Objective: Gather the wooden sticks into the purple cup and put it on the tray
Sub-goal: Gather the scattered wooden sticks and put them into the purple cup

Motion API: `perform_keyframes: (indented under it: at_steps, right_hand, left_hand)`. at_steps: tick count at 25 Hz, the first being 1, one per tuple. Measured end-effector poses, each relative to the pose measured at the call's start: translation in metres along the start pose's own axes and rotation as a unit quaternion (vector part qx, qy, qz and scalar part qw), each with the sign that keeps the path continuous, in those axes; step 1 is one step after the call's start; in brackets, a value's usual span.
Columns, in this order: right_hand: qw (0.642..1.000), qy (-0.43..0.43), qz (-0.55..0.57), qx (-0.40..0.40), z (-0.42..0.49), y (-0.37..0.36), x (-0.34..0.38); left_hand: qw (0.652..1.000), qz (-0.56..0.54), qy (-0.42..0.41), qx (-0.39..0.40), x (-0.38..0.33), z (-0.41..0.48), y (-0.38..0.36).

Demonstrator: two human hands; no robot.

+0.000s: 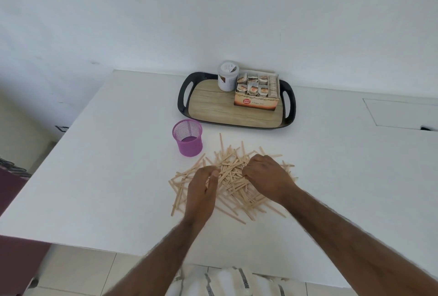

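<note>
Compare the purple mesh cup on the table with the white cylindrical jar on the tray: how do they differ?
The purple mesh cup is see-through wire mesh; the white cylindrical jar has solid, labelled walls. The cup is open-topped and looks empty; the jar is closed with a lid. The cup stands on the white table; the jar stands on the black-rimmed wooden tray. Both stand upright.

A purple mesh cup (pixel 187 138) and pale tan wooden sticks (pixel 233 172) are being shown on a white table (pixel 106 165). A wood-grain pattern is being displayed inside the black-rimmed tray (pixel 183 96), where an orange and white tea box (pixel 256 102) is being carried.
</note>
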State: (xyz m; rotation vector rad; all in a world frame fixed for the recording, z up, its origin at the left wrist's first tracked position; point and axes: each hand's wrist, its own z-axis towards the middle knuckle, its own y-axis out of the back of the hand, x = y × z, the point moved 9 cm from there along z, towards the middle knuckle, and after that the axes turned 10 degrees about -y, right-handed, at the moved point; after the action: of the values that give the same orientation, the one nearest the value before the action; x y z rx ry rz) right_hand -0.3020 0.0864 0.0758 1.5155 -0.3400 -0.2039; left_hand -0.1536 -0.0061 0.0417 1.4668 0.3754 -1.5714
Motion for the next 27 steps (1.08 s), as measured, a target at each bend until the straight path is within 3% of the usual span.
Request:
perform_keyframes:
  at_steps: [3,7,9,13,15,17,19,21,23,25,27]
  right_hand:
    - [0.998,-0.016,0.065,0.004,0.005,0.013,0.009]
    - [0.992,-0.047,0.116,0.007,0.008,0.015,0.022]
    - [0.987,-0.049,0.153,-0.005,0.007,0.020,0.025]
    - [0.988,-0.027,0.150,0.002,0.012,0.026,0.037]
    - [0.992,-0.032,0.121,0.020,0.017,0.024,0.035]
    - [0.990,-0.059,0.124,0.016,0.022,0.025,0.029]
    - [0.976,-0.120,0.181,-0.012,0.022,0.032,0.023]
    - [0.970,-0.146,0.195,-0.027,0.020,0.032,0.033]
    - [0.981,-0.116,0.152,-0.030,0.016,0.022,0.055]
    - [0.990,-0.069,0.123,-0.011,0.010,0.010,0.070]
    - [0.991,-0.055,0.125,-0.007,0.006,0.009,0.063]
  left_hand:
    - [0.965,-0.213,0.150,-0.023,0.001,0.008,-0.020]
    - [0.886,-0.390,0.243,-0.059,-0.006,0.021,-0.040]
    - [0.880,-0.407,0.236,-0.065,-0.009,0.032,-0.035]
    - [0.942,-0.287,0.174,-0.026,-0.015,0.040,-0.028]
    - [0.950,-0.270,0.155,-0.018,-0.016,0.041,-0.029]
    - [0.920,-0.346,0.179,-0.052,-0.012,0.036,-0.031]
    - [0.854,-0.456,0.236,-0.082,-0.009,0.025,-0.044]
    - [0.830,-0.488,0.267,-0.044,-0.014,0.014,-0.062]
    - [0.800,-0.513,0.311,-0.027,-0.015,0.009,-0.071]
    - [0.772,-0.528,0.347,-0.068,-0.007,0.007,-0.066]
    - [0.776,-0.504,0.359,-0.124,0.009,0.008,-0.050]
